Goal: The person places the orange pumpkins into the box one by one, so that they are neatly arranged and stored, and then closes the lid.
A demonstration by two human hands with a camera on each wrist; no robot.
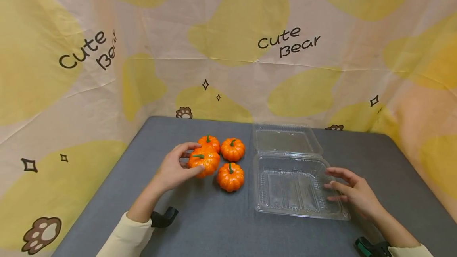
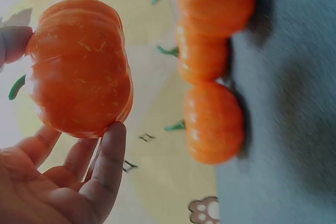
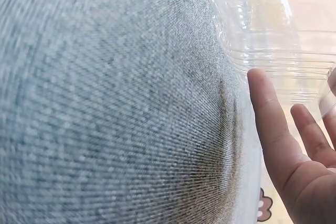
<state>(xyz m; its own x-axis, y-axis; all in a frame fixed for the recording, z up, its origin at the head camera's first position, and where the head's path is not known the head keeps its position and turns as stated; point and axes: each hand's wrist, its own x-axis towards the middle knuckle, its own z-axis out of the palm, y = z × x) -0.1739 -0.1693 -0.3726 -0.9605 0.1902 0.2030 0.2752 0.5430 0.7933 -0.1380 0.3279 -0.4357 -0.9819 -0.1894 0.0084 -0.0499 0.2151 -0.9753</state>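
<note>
My left hand (image 1: 178, 167) grips a small orange pumpkin (image 2: 79, 69) with a green stem, thumb on one side and fingers on the other. In the left wrist view it is lifted off the grey table. Beside it stand three more pumpkins: one behind (image 1: 210, 141), one to the back right (image 1: 233, 150) and one to the front right (image 1: 230, 177). A clear plastic clamshell box (image 1: 290, 209) lies with its lid (image 1: 285, 140) folded back. My right hand (image 1: 357, 193) is at the box's right side, fingers spread and extended along its wall (image 3: 283, 59).
The grey cloth-covered table (image 1: 214, 229) is backed by a patterned curtain (image 1: 228, 50) with "Cute Bear" lettering. Dark straps with a device sit at the left wrist (image 1: 164, 217) and the right wrist (image 1: 371, 247).
</note>
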